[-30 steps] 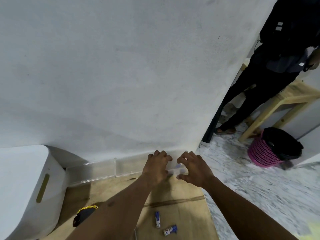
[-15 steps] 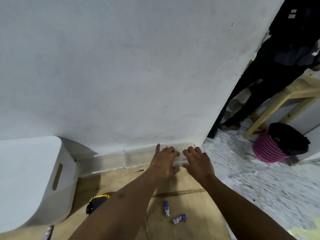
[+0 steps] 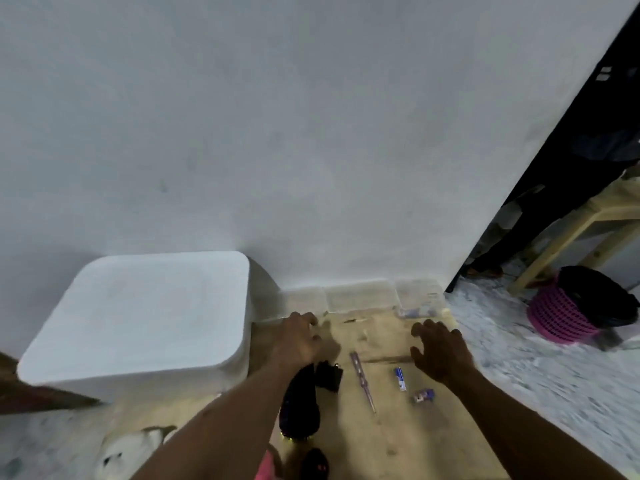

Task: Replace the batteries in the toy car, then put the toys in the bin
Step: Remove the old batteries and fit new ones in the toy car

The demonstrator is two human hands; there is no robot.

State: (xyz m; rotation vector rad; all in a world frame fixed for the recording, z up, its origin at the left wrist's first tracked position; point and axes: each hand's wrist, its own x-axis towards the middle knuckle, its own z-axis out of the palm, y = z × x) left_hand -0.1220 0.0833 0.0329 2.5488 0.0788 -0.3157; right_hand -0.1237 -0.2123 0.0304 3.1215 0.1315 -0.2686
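A dark toy car (image 3: 299, 400) lies on the wooden board (image 3: 391, 441), partly under my left forearm, with a small black piece (image 3: 329, 375) beside it. A thin screwdriver (image 3: 362, 381) and two blue-white batteries (image 3: 400, 378) (image 3: 423, 396) lie to its right. My left hand (image 3: 301, 337) is near the front edge of a clear box (image 3: 304, 301) by the wall, fingers loosely bent, nothing seen in them. My right hand (image 3: 440, 351) hovers over the board with spread fingers, holding nothing. The white lidded bin (image 3: 138, 317) stands at the left.
More clear boxes (image 3: 360, 297) (image 3: 419, 299) line the wall; the right one holds small bluish items. A white plush toy (image 3: 128, 452) lies at the bottom left. A pink basket (image 3: 561, 317), a wooden table leg (image 3: 554, 251) and a person in black (image 3: 568, 174) are at the right.
Both hands have left the right-hand clear box. My left hand moved left toward another box, my right hand drew back and spread. The view swung left and down.
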